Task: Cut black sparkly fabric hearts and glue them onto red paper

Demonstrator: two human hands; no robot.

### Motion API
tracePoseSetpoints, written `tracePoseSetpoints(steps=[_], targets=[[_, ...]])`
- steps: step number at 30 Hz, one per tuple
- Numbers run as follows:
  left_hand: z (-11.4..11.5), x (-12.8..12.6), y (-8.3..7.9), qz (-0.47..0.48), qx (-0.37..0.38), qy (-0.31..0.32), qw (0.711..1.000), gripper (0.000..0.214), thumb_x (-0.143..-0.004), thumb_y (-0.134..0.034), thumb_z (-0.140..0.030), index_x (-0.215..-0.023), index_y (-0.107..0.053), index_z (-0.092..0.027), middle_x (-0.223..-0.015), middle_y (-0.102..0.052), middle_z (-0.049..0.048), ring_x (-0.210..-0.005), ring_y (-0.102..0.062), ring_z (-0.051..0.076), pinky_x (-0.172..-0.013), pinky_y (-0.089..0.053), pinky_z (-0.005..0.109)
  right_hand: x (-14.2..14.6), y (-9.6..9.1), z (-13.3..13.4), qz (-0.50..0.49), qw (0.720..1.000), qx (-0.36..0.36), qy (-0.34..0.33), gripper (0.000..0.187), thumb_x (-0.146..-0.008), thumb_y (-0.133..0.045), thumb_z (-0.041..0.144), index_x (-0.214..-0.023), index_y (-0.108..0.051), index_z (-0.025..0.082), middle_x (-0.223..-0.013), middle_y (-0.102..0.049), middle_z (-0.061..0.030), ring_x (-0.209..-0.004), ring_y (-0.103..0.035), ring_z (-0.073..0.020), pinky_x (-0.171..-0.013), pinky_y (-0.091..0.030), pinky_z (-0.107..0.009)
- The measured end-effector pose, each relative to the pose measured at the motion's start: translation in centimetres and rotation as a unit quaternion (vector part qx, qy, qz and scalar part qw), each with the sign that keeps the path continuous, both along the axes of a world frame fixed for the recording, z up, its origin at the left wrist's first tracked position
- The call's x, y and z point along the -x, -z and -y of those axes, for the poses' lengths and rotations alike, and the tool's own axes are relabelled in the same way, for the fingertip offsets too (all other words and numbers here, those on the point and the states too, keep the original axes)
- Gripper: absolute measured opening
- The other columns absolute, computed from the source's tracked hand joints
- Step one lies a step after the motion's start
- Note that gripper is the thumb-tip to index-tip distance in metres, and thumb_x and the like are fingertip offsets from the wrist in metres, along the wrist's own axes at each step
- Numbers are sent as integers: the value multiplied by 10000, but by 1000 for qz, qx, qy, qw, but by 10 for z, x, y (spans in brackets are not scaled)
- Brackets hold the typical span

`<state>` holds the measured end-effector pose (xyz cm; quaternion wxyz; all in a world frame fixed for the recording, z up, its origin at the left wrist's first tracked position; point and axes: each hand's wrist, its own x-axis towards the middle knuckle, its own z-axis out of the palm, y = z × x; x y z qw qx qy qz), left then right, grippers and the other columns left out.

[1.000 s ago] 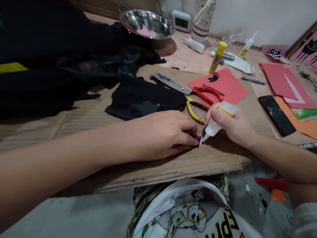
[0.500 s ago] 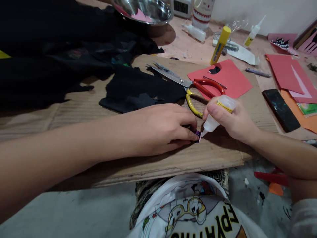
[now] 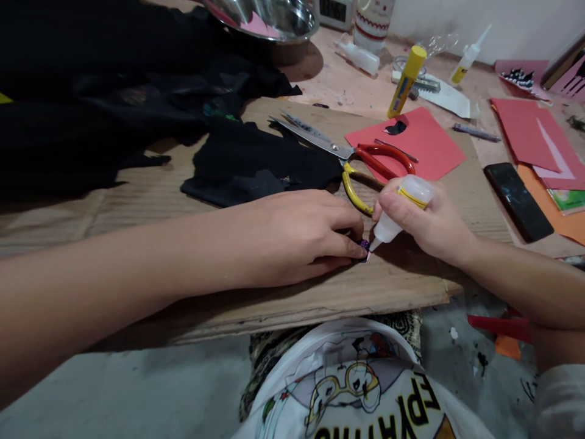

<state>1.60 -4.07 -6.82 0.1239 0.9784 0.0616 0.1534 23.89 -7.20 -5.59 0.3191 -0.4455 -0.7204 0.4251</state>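
My right hand [image 3: 439, 222] is wrapped round a small translucent glue bottle [image 3: 388, 227] with a yellow band, tilted nozzle down. The nozzle tip meets the edge of a small purple, glittery piece [image 3: 365, 244] with a pink edge. My left hand [image 3: 315, 231] pins this piece on the cardboard [image 3: 397, 280] with its fingertips, which cover most of it. Just beyond my hands lie scissors [image 3: 338, 149] with one red and one yellow handle, blades pointing away to the left. They rest partly on a cut piece of black fabric [image 3: 242, 161] and red paper [image 3: 434, 149].
Black cloth [image 3: 91, 110] spreads over the left side. A steel bowl [image 3: 292, 39], a yellow glue stick [image 3: 406, 82] and another squeeze bottle [image 3: 361, 59] stand or lie at the back. At the right are a phone [image 3: 518, 201] and coloured paper [image 3: 525, 134]. The cardboard's front edge is near my lap.
Almost nothing differs. The glue bottle's nozzle has shifted very slightly along the purple piece's edge; my left hand stays in place.
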Motion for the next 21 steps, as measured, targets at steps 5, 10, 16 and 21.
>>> tracePoseSetpoints(steps=[5, 10, 16, 21], targets=[[1, 1, -1, -6, 0, -2, 1000, 265, -1014, -529, -224, -1088, -784, -229, -1066, -754, 89, -922, -681, 202, -854, -540, 338, 1, -1, 0, 3, 1000, 0, 2, 507, -908, -590, 688, -720, -568, 217, -639, -589, 23, -569, -532, -112, -528, -462, -245], [0, 1, 0, 4, 14, 1, 1000, 254, -1007, -541, -218, -1081, -783, -232, -1060, -753, 93, -933, -683, 205, -863, -541, 335, 1, -2, 0, 0, 1000, -1, -1, 491, -911, -598, 673, -720, -568, 222, -643, -589, 22, -581, -546, -116, -539, -477, -249], [0, 0, 1, -2, 12, 3, 1000, 271, -1016, -521, -226, -1088, -782, -225, -1068, -752, 95, -935, -680, 206, -872, -542, 343, 1, -1, 0, 12, 1000, 2, -2, 492, -924, -571, 679, -742, -568, 222, -649, -594, 22, -610, -574, -122, -550, -490, -246], [1, 1, 0, -6, 15, -4, 1000, 248, -1001, -551, -215, -1094, -781, -239, -1076, -753, 88, -942, -680, 197, -886, -540, 338, 1, -1, 0, 10, 1000, 4, -3, 513, -915, -570, 697, -740, -569, 215, -650, -599, 20, -614, -574, -121, -560, -504, -245]])
